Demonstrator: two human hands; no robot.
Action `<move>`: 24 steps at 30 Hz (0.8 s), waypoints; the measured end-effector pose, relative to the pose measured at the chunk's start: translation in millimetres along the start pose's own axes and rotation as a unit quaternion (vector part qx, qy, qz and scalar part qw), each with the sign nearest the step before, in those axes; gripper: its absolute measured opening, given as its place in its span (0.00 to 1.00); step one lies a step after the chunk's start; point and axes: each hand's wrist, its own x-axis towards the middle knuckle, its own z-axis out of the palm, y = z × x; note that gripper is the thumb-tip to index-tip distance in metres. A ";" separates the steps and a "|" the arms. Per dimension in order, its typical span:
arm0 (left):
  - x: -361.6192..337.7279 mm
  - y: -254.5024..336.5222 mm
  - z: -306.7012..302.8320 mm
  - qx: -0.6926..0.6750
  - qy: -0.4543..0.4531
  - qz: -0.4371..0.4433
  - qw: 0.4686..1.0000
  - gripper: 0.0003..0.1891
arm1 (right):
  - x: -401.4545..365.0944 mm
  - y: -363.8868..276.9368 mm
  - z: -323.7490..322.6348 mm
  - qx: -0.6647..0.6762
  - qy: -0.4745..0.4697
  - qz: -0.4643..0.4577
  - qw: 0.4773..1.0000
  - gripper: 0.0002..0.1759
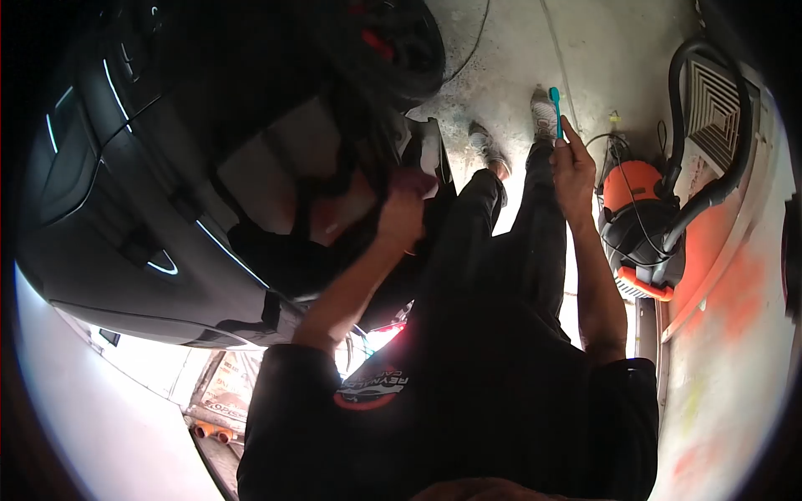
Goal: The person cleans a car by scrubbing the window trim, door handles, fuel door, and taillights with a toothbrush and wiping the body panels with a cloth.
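My right hand (573, 175) is raised over the floor, its fingers closed round the handle of a teal toothbrush (558, 113) whose head points away from me. My left hand (401, 219) reaches to the side of a glossy black car (276, 159), closed on a dark reddish cloth (415, 181). The cloth is somewhat blurred, and it appears to lie against or very near the car; contact cannot be made out.
An orange and black vacuum cleaner (631, 188) stands at the right with its black hose (710, 194) curving upward beside a wall vent grille (713, 102). A car wheel (409, 50) is at the top. Thin cables cross the concrete floor (510, 50).
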 end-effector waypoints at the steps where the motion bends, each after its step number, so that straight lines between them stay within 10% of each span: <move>1: 12.8 -17.8 -27.1 0.046 0.095 -0.030 0.994 0.31 | 2.6 7.0 -4.1 -0.019 0.001 -0.002 1.000 0.26; 2: 32.6 -46.2 -59.4 0.090 0.188 -0.058 0.976 0.32 | 2.3 7.7 -4.7 -0.020 0.005 -0.005 1.000 0.26; 3: 51.5 -74.8 -90.4 0.103 0.099 -0.108 0.984 0.41 | 2.0 4.8 -4.9 -0.021 0.008 -0.008 1.000 0.26; 4: 55.1 -99.9 -126.5 0.132 0.275 -0.092 0.948 0.35 | 1.0 4.0 -5.4 -0.024 0.011 -0.011 1.000 0.26; 6: 73.9 -144.3 -177.4 0.129 0.171 -0.124 0.969 0.32 | -2.1 6.7 -5.5 -0.015 0.017 -0.002 1.000 0.26; 17: -8.5 16.0 15.7 0.100 0.047 0.026 0.993 0.28 | -19.3 -5.4 -6.0 0.000 0.019 -0.002 1.000 0.25; 24: 37.1 -84.6 -114.7 0.132 0.123 -0.071 0.981 0.27 | -24.8 -11.7 -11.6 -0.037 0.002 -0.017 0.999 0.26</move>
